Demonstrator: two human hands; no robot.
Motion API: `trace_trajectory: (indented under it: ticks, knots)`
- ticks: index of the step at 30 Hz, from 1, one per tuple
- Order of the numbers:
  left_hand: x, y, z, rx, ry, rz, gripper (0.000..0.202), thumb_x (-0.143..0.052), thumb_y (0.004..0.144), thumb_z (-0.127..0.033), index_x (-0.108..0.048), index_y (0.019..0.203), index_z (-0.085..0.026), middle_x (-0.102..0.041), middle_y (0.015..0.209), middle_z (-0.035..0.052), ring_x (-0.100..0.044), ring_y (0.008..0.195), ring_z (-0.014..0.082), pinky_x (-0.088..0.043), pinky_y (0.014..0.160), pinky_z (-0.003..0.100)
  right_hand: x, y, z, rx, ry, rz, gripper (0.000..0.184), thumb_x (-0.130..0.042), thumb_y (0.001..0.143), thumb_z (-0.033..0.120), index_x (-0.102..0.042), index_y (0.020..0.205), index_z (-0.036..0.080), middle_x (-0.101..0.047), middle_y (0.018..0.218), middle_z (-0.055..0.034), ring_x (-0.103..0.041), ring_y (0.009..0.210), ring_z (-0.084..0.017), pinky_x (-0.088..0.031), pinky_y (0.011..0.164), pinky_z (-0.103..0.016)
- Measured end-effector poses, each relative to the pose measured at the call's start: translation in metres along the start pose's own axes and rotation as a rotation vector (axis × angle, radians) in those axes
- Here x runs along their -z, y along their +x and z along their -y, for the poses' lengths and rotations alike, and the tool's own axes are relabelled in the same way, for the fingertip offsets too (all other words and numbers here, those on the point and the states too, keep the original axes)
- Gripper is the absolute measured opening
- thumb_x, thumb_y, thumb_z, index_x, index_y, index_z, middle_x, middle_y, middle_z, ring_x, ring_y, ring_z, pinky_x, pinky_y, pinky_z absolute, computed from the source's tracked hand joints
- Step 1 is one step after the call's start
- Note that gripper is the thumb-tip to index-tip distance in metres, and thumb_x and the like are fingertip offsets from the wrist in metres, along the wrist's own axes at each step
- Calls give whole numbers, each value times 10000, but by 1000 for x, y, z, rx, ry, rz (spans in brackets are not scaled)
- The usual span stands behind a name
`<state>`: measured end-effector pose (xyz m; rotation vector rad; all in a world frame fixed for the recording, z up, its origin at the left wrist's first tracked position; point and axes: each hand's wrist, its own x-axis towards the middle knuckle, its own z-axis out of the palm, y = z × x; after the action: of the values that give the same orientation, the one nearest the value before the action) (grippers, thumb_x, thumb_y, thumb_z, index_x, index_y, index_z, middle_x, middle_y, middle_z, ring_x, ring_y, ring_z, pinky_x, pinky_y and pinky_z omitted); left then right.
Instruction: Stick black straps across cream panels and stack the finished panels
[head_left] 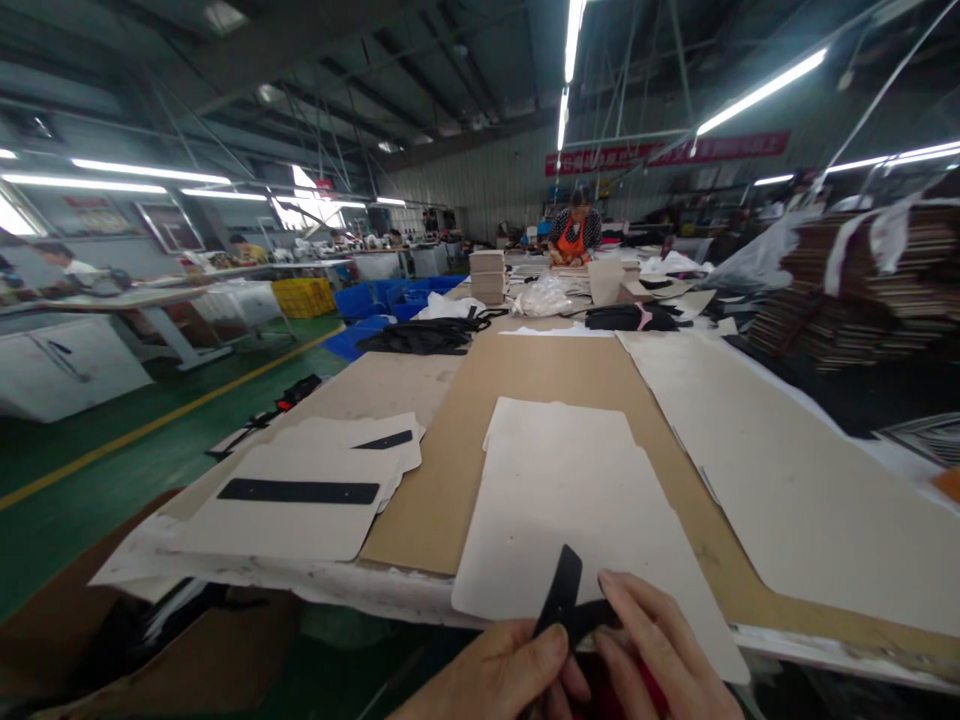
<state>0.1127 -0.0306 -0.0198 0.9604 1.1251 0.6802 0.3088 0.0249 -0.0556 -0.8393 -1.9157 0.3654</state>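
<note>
At the table's near edge, my left hand [510, 670] pinches a black strip [562, 590] between thumb and fingers. The strip is bent or crossed, one end pointing up and another running right. My right hand [667, 650] has curled fingers around that right-hand part; its thumb is hidden. Something red shows partly under the right hand, too covered to name. Just beyond the hands lies a pale cut board [559, 490]. To the left, a stack of similar boards [285, 525] carries a long flat black strip [300, 491] and a shorter black piece [386, 440].
Large pale sheets [795, 470] cover the table's right side. Brown stacked panels [862, 290] rise at far right. Black fabric [420, 335], blue bins [375, 300] and a cardboard box [172, 660] are at left. A person in orange [574, 240] works at the far end.
</note>
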Motion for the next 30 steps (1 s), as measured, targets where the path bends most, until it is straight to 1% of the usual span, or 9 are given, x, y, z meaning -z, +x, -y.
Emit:
trace_trajectory:
  ticks: [3,6,8,12,14,19,22,25,30]
  knots:
    - [-4,7,-6,17,-151,54,779,-421,823,-808,-591,1081,-93,-659,655,74,-451,385,92,-230,356,185,11,13,4,-90,102,107,229,-533,962,359,-715,957,220,-709,956,-70,-697,854,-185,-585,742,-231]
    - [-4,6,-17,43,-163,100,706,-507,826,-726,-541,1168,-110,-710,757,109,-461,362,79,-178,309,175,20,21,8,-421,175,156,311,-485,977,454,-661,861,225,-667,734,-20,-644,665,-154,-532,612,-204]
    - [3,-2,-22,76,-66,78,576,-562,847,-630,-572,1130,-128,-713,816,102,-489,396,71,-191,318,170,29,23,5,-580,165,102,332,-512,947,526,-644,874,230,-636,653,-4,-615,606,-153,-506,570,-205]
    - [28,-24,-27,103,120,-21,428,-564,895,-553,-666,993,-149,-664,712,38,-523,492,81,-204,400,185,51,20,-10,-684,187,-55,396,-663,809,600,-653,916,218,-574,564,10,-533,465,-143,-454,444,-217]
    - [39,-31,-29,115,122,-39,417,-576,896,-551,-668,993,-156,-672,714,33,-542,538,91,-189,434,199,56,18,-16,-755,263,-70,473,-709,762,608,-665,1010,208,-587,585,8,-513,433,-136,-448,421,-225]
    - [46,-27,-29,119,-20,-10,372,-591,910,-536,-614,1016,-180,-707,1015,51,-602,623,67,-147,472,202,44,21,-20,-861,483,43,508,-716,807,553,-645,1178,213,-649,720,-23,-575,550,-150,-519,516,-238]
    - [44,-24,-27,104,-79,-5,348,-581,928,-526,-610,1025,-192,-697,1007,32,-570,613,42,-144,487,198,36,29,-17,-871,680,-34,471,-736,814,495,-624,1193,238,-670,851,-40,-563,557,-131,-519,512,-237]
    - [42,-26,-21,74,-104,-64,389,-595,905,-561,-607,1004,-185,-686,1030,50,-524,584,39,-126,477,212,31,41,-10,-925,867,-66,473,-787,785,427,-606,1187,254,-662,857,-28,-546,525,-110,-506,486,-224]
    - [34,-25,-5,16,-65,-98,500,-518,902,-654,-603,1008,-173,-588,655,5,-315,480,70,-121,462,247,17,63,13,-901,1039,17,445,-831,737,404,-641,1114,262,-671,945,-52,-635,817,-197,-515,529,-220]
